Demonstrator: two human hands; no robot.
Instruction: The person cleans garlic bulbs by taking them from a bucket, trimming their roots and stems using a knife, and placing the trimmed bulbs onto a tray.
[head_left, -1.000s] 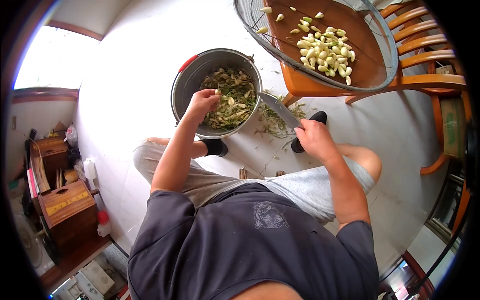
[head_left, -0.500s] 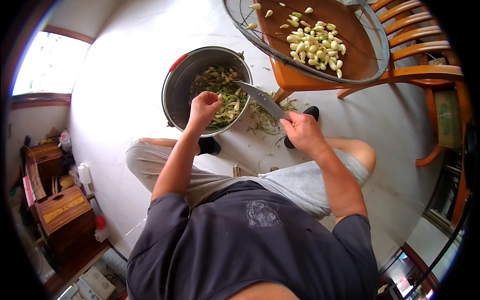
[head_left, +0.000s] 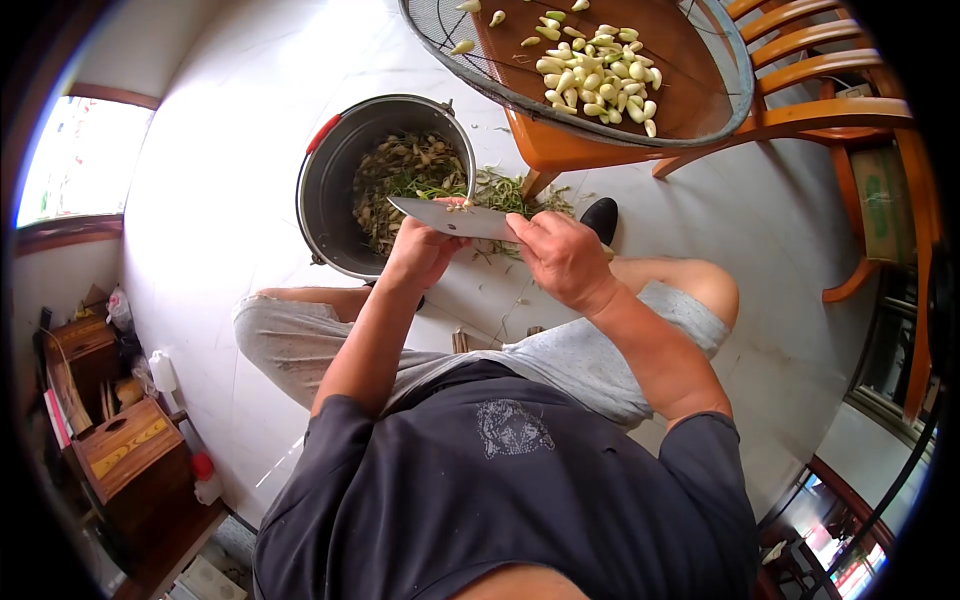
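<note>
My right hand (head_left: pixel 565 258) is wrapped around the handle of a large kitchen knife (head_left: pixel 485 222). Its wide blade points left, with small pale bits stuck to it. Under the blade, my left hand (head_left: pixel 420 255) is closed in a pinch; the small white bulb it held a moment ago is mostly hidden by the knife. Both hands are above the near side of a metal bucket (head_left: pixel 325 220). Unpeeled bulbs with green and dry stalks (head_left: pixel 405 175) lie inside it. Trimmed white bulbs (head_left: pixel 605 75) are heaped on a round mesh sieve (head_left: pixel 690 120).
The sieve rests on a wooden chair (head_left: pixel 560 150), with another chair (head_left: pixel 840 125) to its right. Green trimmings (head_left: pixel 500 190) litter the tiled floor beside the bucket. My dark shoe (head_left: pixel 600 218) is near them. Wooden boxes (head_left: pixel 125 440) stand at the left.
The knife has swung lower and flatter, and its blade now lies across my left fingers. My left hand has moved down and turned. The whole view has shifted slightly.
</note>
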